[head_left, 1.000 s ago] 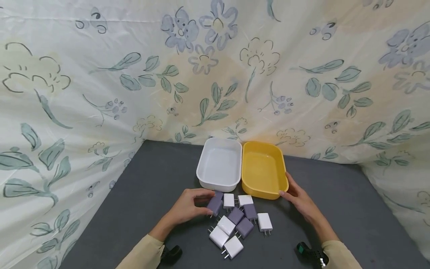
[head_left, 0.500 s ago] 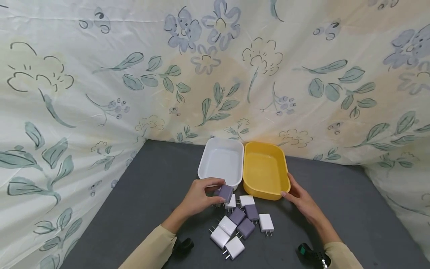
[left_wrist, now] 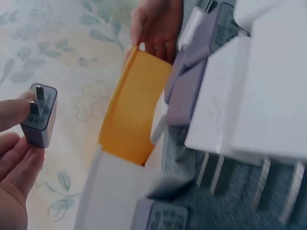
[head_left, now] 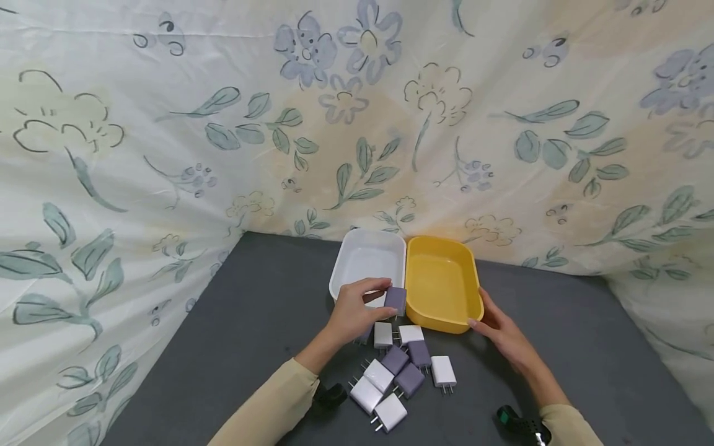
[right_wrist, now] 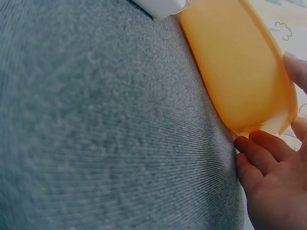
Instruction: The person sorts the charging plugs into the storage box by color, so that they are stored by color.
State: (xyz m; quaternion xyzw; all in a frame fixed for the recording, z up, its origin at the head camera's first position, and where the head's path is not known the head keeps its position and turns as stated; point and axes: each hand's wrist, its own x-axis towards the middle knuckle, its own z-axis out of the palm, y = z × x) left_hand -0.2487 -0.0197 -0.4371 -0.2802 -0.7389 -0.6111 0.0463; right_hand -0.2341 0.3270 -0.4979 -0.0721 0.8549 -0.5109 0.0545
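Note:
My left hand (head_left: 357, 308) pinches a purple plug-in charger (head_left: 395, 300) between thumb and fingers, over the front right edge of the white tray (head_left: 367, 257). In the left wrist view this charger (left_wrist: 40, 115) shows its two prongs. My right hand (head_left: 506, 337) holds the front right corner of the yellow tray (head_left: 443, 279), thumb at the front and fingers along the side. Both trays stand side by side; no charger shows in either. In front of them lie several white chargers (head_left: 390, 412) and purple chargers (head_left: 409, 380). One purple charger (head_left: 364, 337) is partly hidden behind my left hand.
A dark grey tabletop (head_left: 268, 291) bears everything. Floral cloth (head_left: 357, 173) hangs behind and at both sides. Black wrist straps with devices sit at the left wrist (head_left: 330, 396) and right wrist (head_left: 521, 424).
My left hand has lifted the purple charger from the left of the group and carried it right and away from me to the trays. My right hand stays at the yellow tray.

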